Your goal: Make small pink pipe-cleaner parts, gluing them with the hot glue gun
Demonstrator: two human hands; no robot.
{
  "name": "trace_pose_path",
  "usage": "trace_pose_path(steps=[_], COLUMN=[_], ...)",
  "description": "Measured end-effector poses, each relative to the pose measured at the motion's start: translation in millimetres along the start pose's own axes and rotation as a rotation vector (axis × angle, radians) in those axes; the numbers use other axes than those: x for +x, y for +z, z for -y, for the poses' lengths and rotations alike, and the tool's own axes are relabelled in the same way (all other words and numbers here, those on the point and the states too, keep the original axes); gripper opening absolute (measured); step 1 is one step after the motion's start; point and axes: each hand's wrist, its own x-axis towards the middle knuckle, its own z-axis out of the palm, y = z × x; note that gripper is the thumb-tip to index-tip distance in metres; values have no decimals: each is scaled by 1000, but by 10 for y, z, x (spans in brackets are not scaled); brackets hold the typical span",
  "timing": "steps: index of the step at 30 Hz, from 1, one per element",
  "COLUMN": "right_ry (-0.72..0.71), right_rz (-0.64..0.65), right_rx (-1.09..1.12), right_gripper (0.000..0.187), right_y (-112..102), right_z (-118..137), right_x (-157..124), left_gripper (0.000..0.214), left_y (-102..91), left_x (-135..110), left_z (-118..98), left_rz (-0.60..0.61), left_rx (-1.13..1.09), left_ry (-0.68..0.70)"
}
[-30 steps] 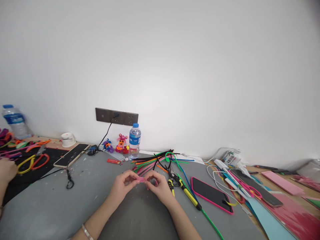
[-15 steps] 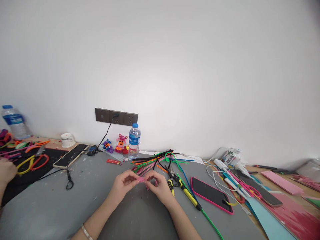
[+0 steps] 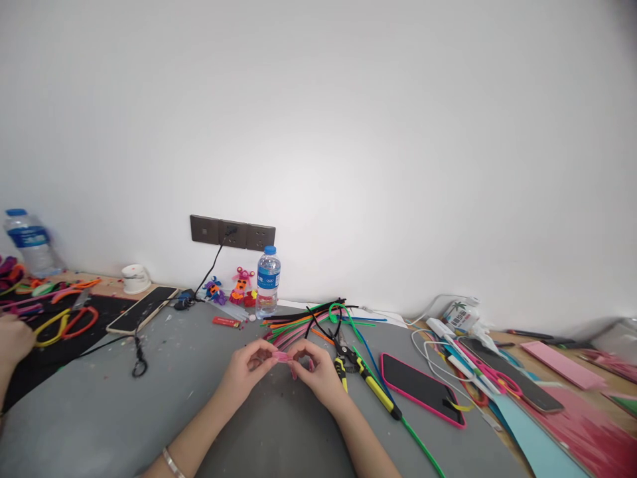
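Both of my hands meet over the grey mat point(image 3: 149, 398), pinching a short pink pipe cleaner point(image 3: 282, 357) between them. My left hand point(image 3: 246, 372) grips its left end with thumb and fingers closed. My right hand point(image 3: 318, 372) grips the right end, fingers curled. Just beyond my hands lies a pile of pipe cleaners point(image 3: 308, 318) in several colours. Yellow-handled cutters point(image 3: 365, 378) lie right of my right hand.
A pink-cased phone point(image 3: 421, 387) lies to the right, a water bottle point(image 3: 268, 281) and small pipe-cleaner figures point(image 3: 233, 289) stand by the wall sockets point(image 3: 231, 233). Another phone point(image 3: 142, 309) and cable lie left. Another person's hand point(image 3: 12, 342) works at far left. Scissors, cables and coloured paper crowd the right.
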Motion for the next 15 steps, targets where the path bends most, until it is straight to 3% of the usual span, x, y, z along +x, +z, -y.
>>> trace_pose_path(steps=[7, 15], right_ry=[-37, -18], right_rz=[7, -3], right_rx=[12, -10], right_gripper=[4, 3], right_y=[-9, -2], right_z=[18, 36], right_x=[7, 6], left_gripper=[33, 27], left_y=[-1, -7], left_x=[21, 31], left_z=[73, 73], left_rz=[2, 14], left_rx=[-81, -114], left_ry=[-59, -87])
